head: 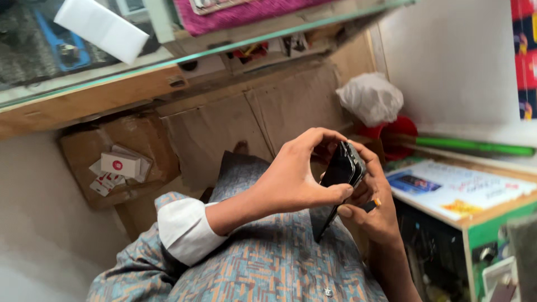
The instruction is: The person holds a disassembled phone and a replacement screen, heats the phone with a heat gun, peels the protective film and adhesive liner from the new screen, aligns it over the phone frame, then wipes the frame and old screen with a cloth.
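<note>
Centrally, both hands meet on a black phone (342, 168), held edge-on to the camera above the person's lap. Left hand (296, 176) comes in from the left of the phone, fingers arched over its top edge, thumb pressed to its lower side: a closed pinch on the phone. Right hand (372, 210) sits under and behind the phone, fingers wrapped up around its far side, thumb near the lower edge; it also grips the phone. Small orange-tipped bit (378, 202) shows just right of the phone, at the right hand; cannot tell what it is. White cuff (184, 229) lies well left of the phone. Patterned shirt (268, 268) below the phone. Right of the phone: red bowl (400, 137), white bag (370, 98) above it, green tube (475, 146), counter (475, 215) with printed sheet (458, 190). Far left of the phone: cardboard box (120, 159) with small white packets (120, 165).
</note>
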